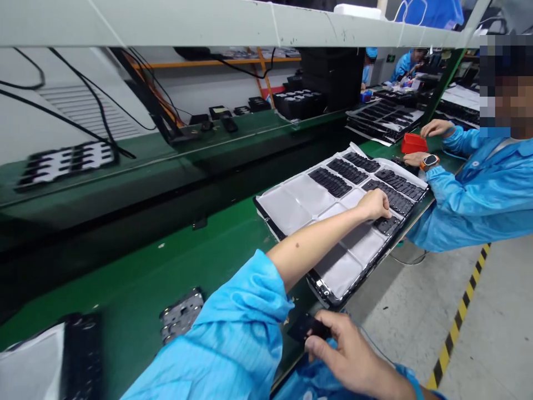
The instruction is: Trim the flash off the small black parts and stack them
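Observation:
My left hand [376, 204] reaches across a black tray [327, 294] lined with white sheet and divided into compartments. Its fingers are pinched together just over a small group of thin black plates [387, 225]; whatever is between the fingertips is hidden. Rows of similar black plates [331, 182] lie overlapped in the far compartments, while the nearer ones show bare lining. Lower down, at the bench edge, my right hand [350, 353] grips a flat black plate [308, 328] between thumb and fingers.
Grey metal-looking parts [182, 314] lie on the green bench [237, 250] beside my left sleeve. Another lined tray [81, 355] is at lower left. A co-worker in blue [478, 172] sits at right near a red box [414, 143]. A shelf beam [208, 25] crosses overhead.

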Available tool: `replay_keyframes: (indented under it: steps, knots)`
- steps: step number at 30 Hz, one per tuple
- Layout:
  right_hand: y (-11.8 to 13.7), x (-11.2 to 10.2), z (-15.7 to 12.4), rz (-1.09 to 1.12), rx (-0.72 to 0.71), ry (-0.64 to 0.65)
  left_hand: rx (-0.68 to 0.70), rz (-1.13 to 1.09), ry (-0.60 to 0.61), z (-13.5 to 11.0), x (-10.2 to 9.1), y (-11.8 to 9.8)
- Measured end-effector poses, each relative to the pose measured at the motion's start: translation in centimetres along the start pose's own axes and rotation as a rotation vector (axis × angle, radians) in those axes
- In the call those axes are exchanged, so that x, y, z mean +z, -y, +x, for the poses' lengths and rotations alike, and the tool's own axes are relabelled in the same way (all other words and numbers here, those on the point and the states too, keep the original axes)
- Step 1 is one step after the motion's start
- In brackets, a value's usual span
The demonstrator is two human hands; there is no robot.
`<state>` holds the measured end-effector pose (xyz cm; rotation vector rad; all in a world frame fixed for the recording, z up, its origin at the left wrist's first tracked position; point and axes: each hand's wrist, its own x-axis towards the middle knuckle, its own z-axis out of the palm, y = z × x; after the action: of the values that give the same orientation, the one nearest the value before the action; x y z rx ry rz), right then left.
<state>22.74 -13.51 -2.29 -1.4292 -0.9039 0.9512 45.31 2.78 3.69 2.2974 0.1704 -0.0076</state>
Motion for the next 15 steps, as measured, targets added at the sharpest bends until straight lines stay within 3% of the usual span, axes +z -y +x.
replay_keyframes:
  steps: [5,7,9,11,12,15]
  knots:
    - [0.6,-0.6,-0.7,0.077,0.024,-0.001,0.015,0.084,-0.021,-1.2,-0.9,-1.0]
    - [1.3,-1.5,-1.0,0.137,0.015,-0.049,0.017,0.094,-0.038,-2.5,-2.4,-1.1]
    - [2.1,-2.9,-0.9,0.19,-0.025,-0.18,0.026,0.084,-0.033,-4.6,-4.6,-0.9]
    - [2.7,-4.3,-0.2,0.215,-0.084,-0.382,0.041,-0.003,0.064,-7.6,-6.8,-0.4]
    - [2.9,-5.0,0.4,0.224,-0.114,-0.481,0.053,-0.149,0.189,-9.2,-7.7,-0.1]
    - [3.1,-6.2,2.6,0.245,-0.179,-0.677,0.059,-0.486,0.459,-13.4,-8.6,1.0]
